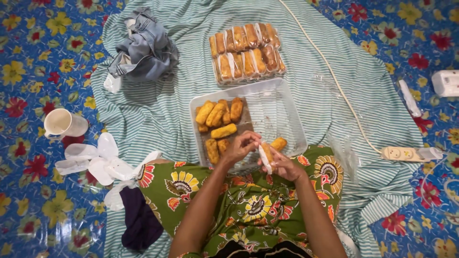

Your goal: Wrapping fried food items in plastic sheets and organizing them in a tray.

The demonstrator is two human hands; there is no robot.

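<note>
My right hand [283, 166] holds a golden fried roll [267, 154] partly wrapped in a white wrapper, over my lap in green flowered cloth. My left hand [240, 147] pinches the wrapper at the roll's top end. Both hands hover at the near edge of a clear plastic tray [277, 112]. Several unwrapped fried rolls [218, 114] lie in the tray's left half, and one more roll [279, 143] lies near my right hand. Beyond the tray sits a stack of wrapped rolls [246, 52] in two rows.
A striped green-and-white cloth [158, 110] covers a blue flowered floor mat. Crumpled denim [146, 48] lies at the back left. A white cup [63, 124] and white spoons [98, 162] are at left. A power strip [406, 153] with a white cable sits at right.
</note>
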